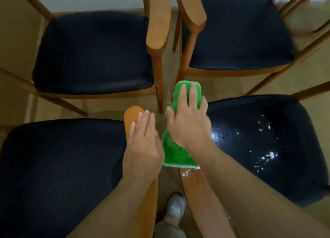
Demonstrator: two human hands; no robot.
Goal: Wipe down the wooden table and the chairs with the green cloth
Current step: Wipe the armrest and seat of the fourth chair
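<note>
Right hand [187, 123] on green cloth [175, 152]

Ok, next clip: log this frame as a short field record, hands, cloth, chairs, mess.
left hand: flat on near-left chair's armrest
right hand: pressing green cloth on near-right chair's armrest
chairs: four, dark seats, wooden frames
mess: white crumbs on near-right seat, some on its armrest behind the cloth
table: not in view

Green cloth [175, 148] draped along a wooden chair armrest [192, 181], armrest apparently powder-flecked
</note>
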